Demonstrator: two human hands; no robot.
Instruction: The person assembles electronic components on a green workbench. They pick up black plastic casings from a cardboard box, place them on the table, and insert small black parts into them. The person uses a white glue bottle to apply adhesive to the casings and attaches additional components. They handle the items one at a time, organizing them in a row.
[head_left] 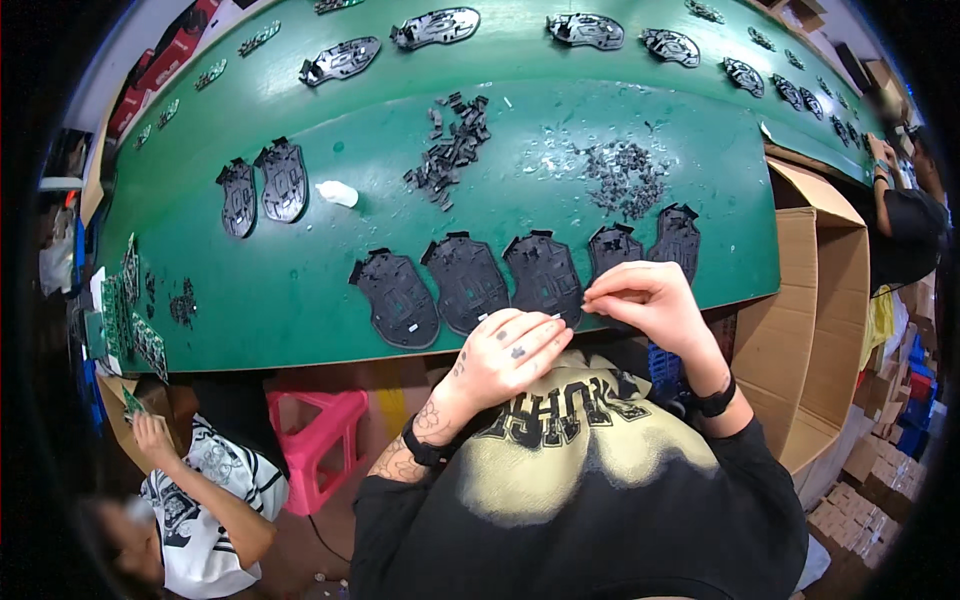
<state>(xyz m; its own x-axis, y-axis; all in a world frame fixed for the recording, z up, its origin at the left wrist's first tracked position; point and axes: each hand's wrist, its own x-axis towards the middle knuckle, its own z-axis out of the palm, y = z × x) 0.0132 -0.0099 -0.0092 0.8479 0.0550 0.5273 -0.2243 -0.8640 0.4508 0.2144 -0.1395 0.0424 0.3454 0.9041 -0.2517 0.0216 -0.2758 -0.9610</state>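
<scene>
Several black mouse-shaped plastic base shells lie in a row along the near edge of the green table (290, 335). My left hand (510, 352) lies over the lower end of the middle shell (541, 268), its fingers bent and pressed together. Whatever is under those fingers is hidden. Just to the right, my right hand (645, 303) pinches thumb and forefinger together above the shell beside it (613, 246); anything in the pinch is too small to make out. The shell at the right end (676, 238) is partly behind my right hand. Two more shells (398, 300) (465, 282) are left of my hands.
Loose black parts (450, 150) and smaller black bits (625, 178) lie beyond the row. A white bottle (338, 193) is near two shells (283, 180). Green circuit boards (118, 318) stand left. A cardboard box (790, 330) stands right. People work at left and far right.
</scene>
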